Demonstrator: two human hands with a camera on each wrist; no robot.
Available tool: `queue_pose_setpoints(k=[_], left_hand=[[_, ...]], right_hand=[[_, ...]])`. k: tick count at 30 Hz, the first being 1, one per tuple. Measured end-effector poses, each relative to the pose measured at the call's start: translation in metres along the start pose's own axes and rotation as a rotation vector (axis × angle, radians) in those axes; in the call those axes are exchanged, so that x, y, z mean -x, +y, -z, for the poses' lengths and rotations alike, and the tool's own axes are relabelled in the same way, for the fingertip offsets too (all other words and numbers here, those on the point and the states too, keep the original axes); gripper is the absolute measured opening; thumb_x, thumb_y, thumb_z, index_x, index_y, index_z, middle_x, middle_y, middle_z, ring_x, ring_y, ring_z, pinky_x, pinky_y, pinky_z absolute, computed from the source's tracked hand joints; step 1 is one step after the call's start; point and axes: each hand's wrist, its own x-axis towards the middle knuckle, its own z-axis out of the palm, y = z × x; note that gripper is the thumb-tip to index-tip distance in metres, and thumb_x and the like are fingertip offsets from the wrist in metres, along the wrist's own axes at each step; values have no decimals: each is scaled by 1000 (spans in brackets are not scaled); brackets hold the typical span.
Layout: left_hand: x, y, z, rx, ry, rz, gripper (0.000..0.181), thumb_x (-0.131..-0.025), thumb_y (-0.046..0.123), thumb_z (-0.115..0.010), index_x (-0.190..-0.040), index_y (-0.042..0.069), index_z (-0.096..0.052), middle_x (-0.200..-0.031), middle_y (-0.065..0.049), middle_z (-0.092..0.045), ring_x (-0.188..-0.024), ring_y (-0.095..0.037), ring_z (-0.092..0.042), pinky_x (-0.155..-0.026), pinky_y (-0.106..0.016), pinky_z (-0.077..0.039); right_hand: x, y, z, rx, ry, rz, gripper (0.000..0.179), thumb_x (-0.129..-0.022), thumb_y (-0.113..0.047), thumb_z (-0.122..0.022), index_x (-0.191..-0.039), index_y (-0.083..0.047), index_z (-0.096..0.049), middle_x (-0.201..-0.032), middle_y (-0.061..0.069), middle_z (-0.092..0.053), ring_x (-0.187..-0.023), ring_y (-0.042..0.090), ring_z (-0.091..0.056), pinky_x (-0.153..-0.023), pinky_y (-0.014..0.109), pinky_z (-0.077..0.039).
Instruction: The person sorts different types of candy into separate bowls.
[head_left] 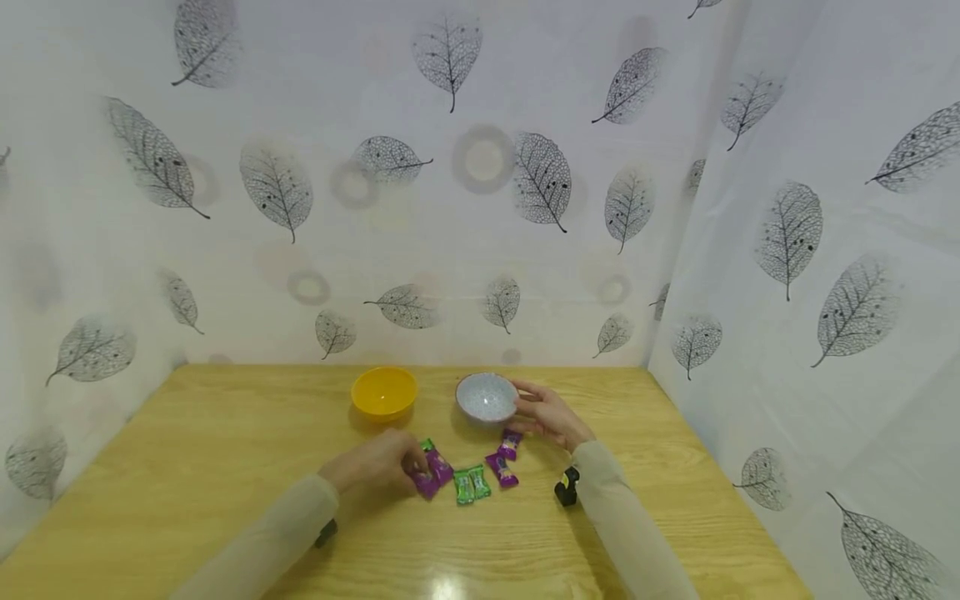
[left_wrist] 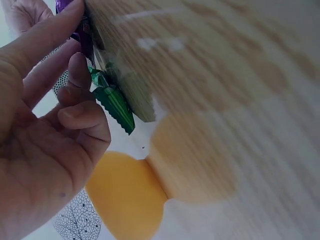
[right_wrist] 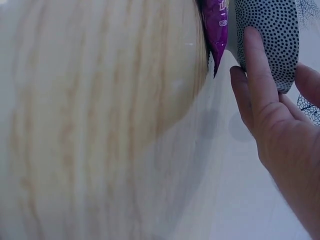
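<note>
My left hand (head_left: 382,460) is over purple-wrapped candies (head_left: 441,467) on the wooden table. Its thumb and a finger pinch a purple candy wrapper (left_wrist: 86,42) at the top of the left wrist view; the other fingers bend loosely. Beside it a green-wrapped candy (left_wrist: 116,106) shows its crimped end. My right hand (head_left: 551,417) touches the right side of a pale bowl (head_left: 487,398), fingers spread and fairly straight against it. Black dots cover that bowl's outside (right_wrist: 272,45) in the right wrist view. Another purple candy (right_wrist: 216,30) lies close to the bowl.
A yellow bowl (head_left: 384,394) stands to the left of the pale bowl. Two green candies (head_left: 471,485) and two purple candies (head_left: 502,471) lie between the hands on the table (head_left: 225,442). Leaf-patterned white sheeting (head_left: 450,208) rises behind and at the sides.
</note>
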Motion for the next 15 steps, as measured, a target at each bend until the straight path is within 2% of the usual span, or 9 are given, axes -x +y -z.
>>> queue_pose_setpoints(k=[4,7,11,15], left_hand=[[0,-1,0,7,12,3,19,-72,11,-83,-87,16,-74,-80,7,-66,-76,-11,-58,-71,-27,-52],[0,-2,0,26,12,1,20,-70,13,-84,-84,18,-71,-83,7,-65,-80,-12,-58,-76,-31,-52],[0,-3,1,111,35,9,22,-71,19,-85,-86,19,-69,-90,6,-65,-87,-15,-57,-83,-36,-51],[-1,-5,3,198,97,-9,20,-74,21,-84,-89,19,-70,-90,5,-67,-86,-16,-58,-81,-32,-50]], right_hand=[[0,2,3,6,-26,28,54,-101,-2,-46,-151,0,-28,-148,37,-30,-126,44,-52,-99,44,-52],[0,2,3,8,-31,37,54,-100,-1,-46,-151,1,-28,-147,37,-31,-124,42,-54,-98,44,-52],[1,1,1,8,-13,23,53,-101,0,-44,-151,1,-28,-148,36,-31,-125,43,-53,-99,45,-52],[1,0,1,5,-7,15,53,-101,0,-44,-152,0,-28,-147,36,-31,-122,39,-56,-98,44,-52]])
